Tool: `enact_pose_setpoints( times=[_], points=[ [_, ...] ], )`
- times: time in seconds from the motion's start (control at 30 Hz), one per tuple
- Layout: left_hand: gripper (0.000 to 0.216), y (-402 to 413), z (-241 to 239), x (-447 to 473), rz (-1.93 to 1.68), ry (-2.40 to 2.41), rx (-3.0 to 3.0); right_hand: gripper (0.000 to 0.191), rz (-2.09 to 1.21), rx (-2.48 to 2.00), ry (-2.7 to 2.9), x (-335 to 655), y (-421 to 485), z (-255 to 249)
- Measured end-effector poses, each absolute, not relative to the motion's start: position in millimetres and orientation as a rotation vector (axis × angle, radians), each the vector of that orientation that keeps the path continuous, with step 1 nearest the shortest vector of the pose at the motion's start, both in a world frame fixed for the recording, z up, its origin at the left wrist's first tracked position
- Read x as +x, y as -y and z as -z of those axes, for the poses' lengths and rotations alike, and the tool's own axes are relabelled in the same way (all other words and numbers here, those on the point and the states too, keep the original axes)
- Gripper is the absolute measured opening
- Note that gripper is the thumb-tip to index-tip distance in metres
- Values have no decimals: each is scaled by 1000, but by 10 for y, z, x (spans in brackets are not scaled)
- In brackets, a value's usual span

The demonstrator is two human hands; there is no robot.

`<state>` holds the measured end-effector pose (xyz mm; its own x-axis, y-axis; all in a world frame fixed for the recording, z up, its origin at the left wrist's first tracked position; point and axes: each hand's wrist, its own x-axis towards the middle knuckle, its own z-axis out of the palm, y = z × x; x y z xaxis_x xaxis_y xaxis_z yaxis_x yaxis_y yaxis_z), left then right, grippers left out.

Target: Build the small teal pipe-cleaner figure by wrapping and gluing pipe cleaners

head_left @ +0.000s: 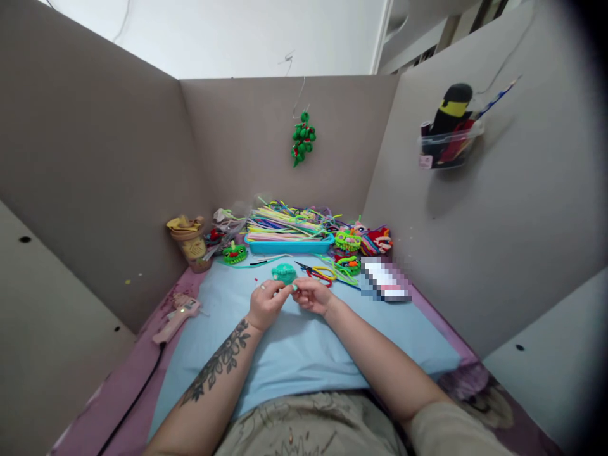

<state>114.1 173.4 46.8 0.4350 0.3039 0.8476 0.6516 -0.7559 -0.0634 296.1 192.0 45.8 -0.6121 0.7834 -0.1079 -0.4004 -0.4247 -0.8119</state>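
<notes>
My left hand (265, 304) and my right hand (312, 295) meet over the light blue mat (294, 348), fingertips pinched together on a small piece I cannot make out. A teal pipe-cleaner ball (284, 273) lies just beyond my fingers, apparently joined to what they pinch. Scissors with red and yellow handles (317, 273) lie to the right of the ball. My left forearm carries a tattoo.
A blue tray (287, 245) of coloured pipe cleaners stands at the back, with finished pipe-cleaner figures (361, 244) to its right and a green one (234, 254) to its left. A pink glue gun (178, 315) lies at left. Grey partition walls enclose the desk; a green ornament (303, 139) hangs behind.
</notes>
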Motion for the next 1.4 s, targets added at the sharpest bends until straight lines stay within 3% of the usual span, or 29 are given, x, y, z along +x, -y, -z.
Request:
enact_pose_setpoints(
  times=[0.2,0.33,0.5,0.87,1.1,1.4],
  points=[
    [25,-1762,-454,1163,1288,906,-2396,19,-1970,-705,1049,2923,-1952,-453],
    [40,-1858,-464,1154,1535,1268,-2371,16,-1488,-862,1129,2899,-1987,-442],
    [25,-1967,-458,1073,1613,1539,-2409,14,-1063,-1011,1361,2955,-2011,-436],
    [12,-1912,-490,1157,1610,1526,-2561,13,-665,-1024,1833,2960,-2027,-352],
    [17,-1878,-473,1170,1303,1402,-2691,13,-504,-886,2077,3019,-1986,-390],
    [17,-1908,-468,1207,1423,1500,-2782,17,-521,-931,2008,3023,-2024,-408]
  ],
)
